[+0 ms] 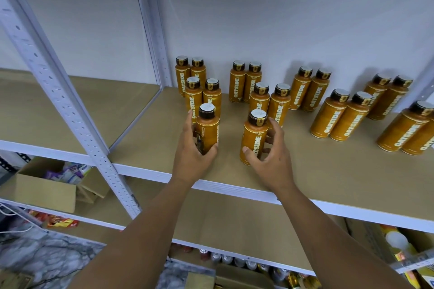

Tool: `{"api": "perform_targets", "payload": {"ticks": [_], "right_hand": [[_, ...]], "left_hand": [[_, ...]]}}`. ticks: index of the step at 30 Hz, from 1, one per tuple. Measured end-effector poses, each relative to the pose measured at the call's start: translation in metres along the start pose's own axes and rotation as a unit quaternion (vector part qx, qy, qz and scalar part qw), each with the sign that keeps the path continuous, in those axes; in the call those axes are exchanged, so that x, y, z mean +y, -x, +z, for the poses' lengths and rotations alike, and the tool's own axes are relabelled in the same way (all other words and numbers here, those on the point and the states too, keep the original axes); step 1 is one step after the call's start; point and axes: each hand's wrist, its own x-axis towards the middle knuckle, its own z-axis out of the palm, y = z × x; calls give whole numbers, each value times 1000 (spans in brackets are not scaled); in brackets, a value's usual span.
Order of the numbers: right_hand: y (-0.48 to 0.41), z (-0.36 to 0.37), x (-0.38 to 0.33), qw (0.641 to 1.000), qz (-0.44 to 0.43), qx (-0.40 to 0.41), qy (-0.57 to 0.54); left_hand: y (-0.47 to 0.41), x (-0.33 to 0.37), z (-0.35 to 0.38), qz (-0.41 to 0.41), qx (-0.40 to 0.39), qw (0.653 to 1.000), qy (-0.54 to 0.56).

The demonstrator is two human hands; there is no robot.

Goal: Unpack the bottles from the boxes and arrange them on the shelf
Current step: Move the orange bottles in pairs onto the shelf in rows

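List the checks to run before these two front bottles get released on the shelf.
1. Left hand holds the left bottle: ok.
2. Right hand holds the right bottle: ok.
3. Both bottles upright: ok.
4. Labels face front: right bottle ok, OATSIDE shows; left bottle not ok, its back panel shows.
5. Left bottle's base flat on the shelf: cannot tell, fingers cover it.
6. Gap to the rear bottles: cannot tell, they overlap in this view.
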Motion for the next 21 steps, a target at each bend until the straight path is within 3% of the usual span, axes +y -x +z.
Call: {"api": "perform_targets", "payload": {"ticks": [21], "right_hand": [[-2,1,2,1000,4,9,9]], "left_hand": [[0,1,-1,-2,6,1000,3]]}}
